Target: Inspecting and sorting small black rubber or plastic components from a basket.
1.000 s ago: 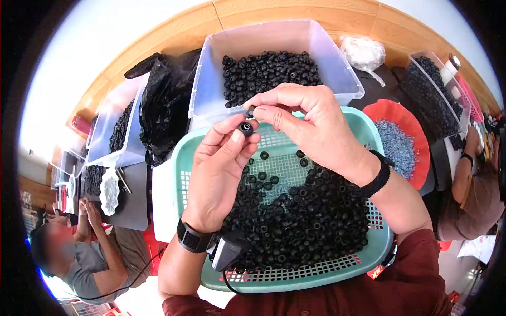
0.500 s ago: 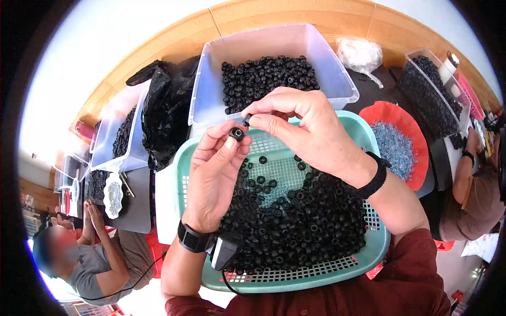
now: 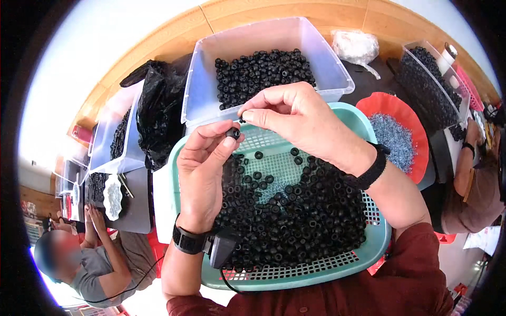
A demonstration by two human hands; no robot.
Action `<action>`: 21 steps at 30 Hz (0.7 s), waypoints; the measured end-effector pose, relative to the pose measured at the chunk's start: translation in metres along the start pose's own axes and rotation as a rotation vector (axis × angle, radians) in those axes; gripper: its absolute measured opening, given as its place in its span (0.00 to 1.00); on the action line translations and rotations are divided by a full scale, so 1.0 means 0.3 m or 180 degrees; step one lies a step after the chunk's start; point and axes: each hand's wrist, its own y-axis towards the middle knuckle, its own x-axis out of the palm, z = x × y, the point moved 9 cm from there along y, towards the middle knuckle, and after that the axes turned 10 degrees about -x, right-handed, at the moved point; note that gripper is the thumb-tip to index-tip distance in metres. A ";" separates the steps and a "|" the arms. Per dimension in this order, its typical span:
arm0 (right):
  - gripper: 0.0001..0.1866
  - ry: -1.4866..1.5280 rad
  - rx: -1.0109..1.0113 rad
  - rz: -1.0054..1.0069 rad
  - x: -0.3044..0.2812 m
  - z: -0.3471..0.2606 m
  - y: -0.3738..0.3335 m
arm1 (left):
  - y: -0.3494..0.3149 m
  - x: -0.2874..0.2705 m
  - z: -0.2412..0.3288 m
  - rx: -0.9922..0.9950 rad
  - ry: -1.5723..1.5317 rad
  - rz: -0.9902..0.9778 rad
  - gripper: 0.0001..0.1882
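Observation:
My left hand (image 3: pixel 197 171) pinches a small, round, black ring-like part (image 3: pixel 233 133) between thumb and forefinger; a lighter ring shows around its opening. Just above and to the right of it, my right hand (image 3: pixel 303 113) grips a tiny dark piece (image 3: pixel 242 119) between thumb and fingertips. A narrow gap separates the two pieces. Both hands hover over a pale green perforated basket (image 3: pixel 384 237). A heap of similar black ring parts (image 3: pixel 295 226) fills its near portion, and several lie scattered on the mesh farther back.
Behind the basket stands a clear bin (image 3: pixel 203 87) of black parts. A red scalloped bowl (image 3: pixel 419 152) with small bluish pieces is at the right. A black plastic bag (image 3: pixel 161 118) lies at the left. One person (image 3: pixel 100 268) sits left; another person's arm (image 3: pixel 464 168) shows at right.
Both hands and the surroundings sit slightly farther left in the picture. The black part in my left hand has tilted a little. Each hand keeps its pinch.

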 end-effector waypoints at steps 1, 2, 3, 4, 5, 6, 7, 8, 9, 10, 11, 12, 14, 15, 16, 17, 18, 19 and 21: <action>0.10 0.0056 0.0039 0.0004 0.000 0.006 -0.001 | 0.000 0.001 -0.001 -0.0006 0.0003 -0.0002 0.11; 0.10 0.0058 0.0041 0.0009 -0.002 0.005 -0.001 | 0.000 0.000 0.000 -0.0001 0.0033 0.0020 0.11; 0.10 0.0050 0.0085 -0.0038 0.001 0.008 -0.001 | 0.000 0.000 0.001 0.0005 0.0063 0.0042 0.11; 0.10 0.0040 0.0128 -0.0084 0.003 0.011 -0.003 | 0.000 0.000 0.001 0.0003 0.0065 0.0037 0.11; 0.10 0.0039 0.0128 -0.0077 0.001 0.011 -0.003 | -0.001 -0.005 -0.002 -0.0028 0.0143 0.0088 0.11; 0.10 0.0045 0.0129 -0.0101 0.002 0.012 -0.004 | 0.000 -0.010 -0.004 -0.0058 0.0221 0.0138 0.11; 0.10 0.0054 0.0129 -0.0129 0.006 0.012 -0.004 | 0.000 -0.014 -0.004 -0.0057 0.0224 0.0136 0.11; 0.10 0.0055 0.0127 -0.0126 0.006 0.009 -0.004 | 0.003 -0.025 -0.024 -0.0235 -0.0113 0.0135 0.11; 0.10 0.0133 0.0202 -0.0111 0.006 0.011 -0.004 | 0.006 -0.034 -0.048 -0.0413 -0.0450 0.0134 0.11; 0.10 0.0214 0.0271 -0.0106 0.009 0.011 -0.003 | 0.007 -0.042 -0.058 -0.0406 -0.0447 0.0139 0.11; 0.10 0.0217 0.0265 -0.0113 0.009 0.004 -0.001 | 0.009 -0.041 -0.109 -0.0779 -0.1038 0.0022 0.12; 0.09 0.0343 0.0354 -0.0112 0.010 0.006 -0.003 | 0.005 -0.029 -0.147 -0.1150 -0.1630 -0.0096 0.13; 0.09 0.0466 0.0455 -0.0112 0.008 0.013 -0.008 | 0.007 -0.010 -0.151 -0.1158 -0.1578 -0.0173 0.14; 0.08 0.0551 0.0460 -0.0086 0.005 0.014 -0.008 | 0.008 0.003 -0.151 -0.1165 -0.1523 -0.0252 0.15; 0.08 0.0633 0.0468 -0.0053 0.003 0.016 -0.008 | 0.014 0.007 -0.138 -0.1052 -0.1448 -0.0279 0.14; 0.08 0.0632 0.0474 -0.0052 0.004 0.013 -0.008 | 0.015 0.003 -0.137 -0.1057 -0.1451 -0.0279 0.14; 0.08 0.0539 0.0430 -0.0064 0.006 0.004 -0.006 | 0.016 -0.009 -0.131 -0.0994 -0.1362 -0.0237 0.14; 0.07 0.0448 0.0383 -0.0082 0.007 -0.003 -0.005 | 0.016 -0.017 -0.124 -0.0927 -0.1272 -0.0191 0.14; 0.07 0.0228 0.0253 -0.0085 0.009 -0.003 -0.007 | 0.015 -0.020 -0.121 -0.0910 -0.1210 -0.0104 0.13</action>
